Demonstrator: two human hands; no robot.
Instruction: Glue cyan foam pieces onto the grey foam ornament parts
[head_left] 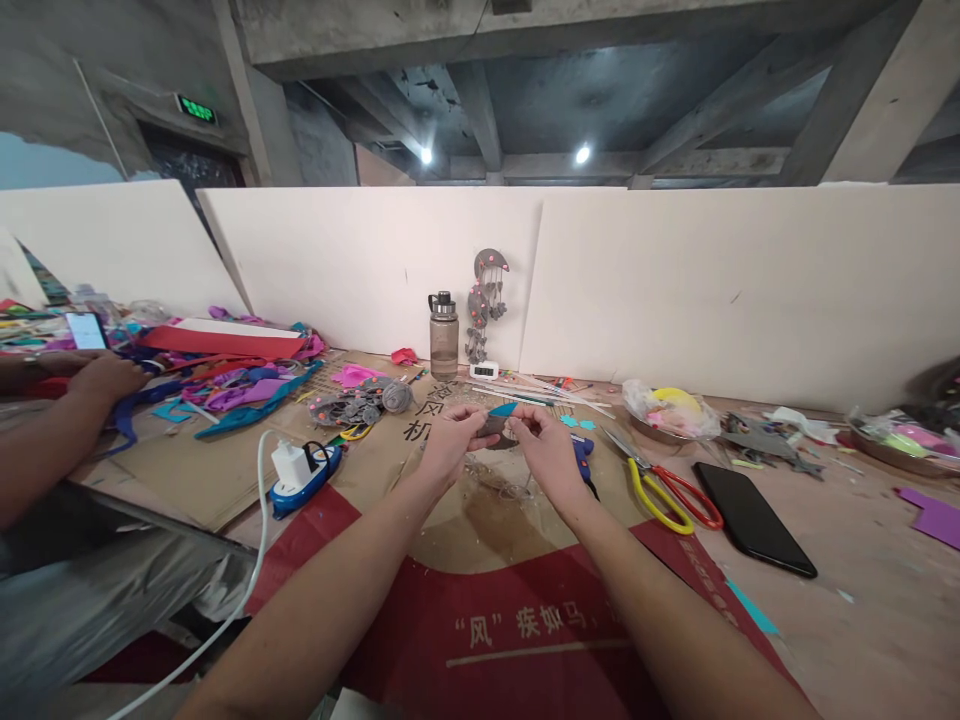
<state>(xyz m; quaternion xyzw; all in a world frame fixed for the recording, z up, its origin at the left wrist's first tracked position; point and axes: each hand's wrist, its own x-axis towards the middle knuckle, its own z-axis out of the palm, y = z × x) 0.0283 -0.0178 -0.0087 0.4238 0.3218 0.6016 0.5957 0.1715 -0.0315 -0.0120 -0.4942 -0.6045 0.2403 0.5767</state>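
Observation:
Both hands meet over the cardboard in the middle of the table. My left hand (pixel 457 440) pinches the left side of a small grey felt piece (pixel 493 426). On its right side, my right hand (pixel 541 440) grips the same piece between fingertips. A bit of blue felt (pixel 502 410) shows at the top between the hands. Just right of my right hand lies a blue glue gun (pixel 583 458), partly hidden. Thin clear strands (pixel 517 490) hang or lie below the hands.
Scissors (pixel 660 495) with yellow and red handles and a black phone (pixel 752 518) lie right. A bottle (pixel 444 338) stands behind. Left are a blue power strip (pixel 306 482), a white cable (pixel 260 540), felt scraps (pixel 247 390) and another person's arm (pixel 52 430).

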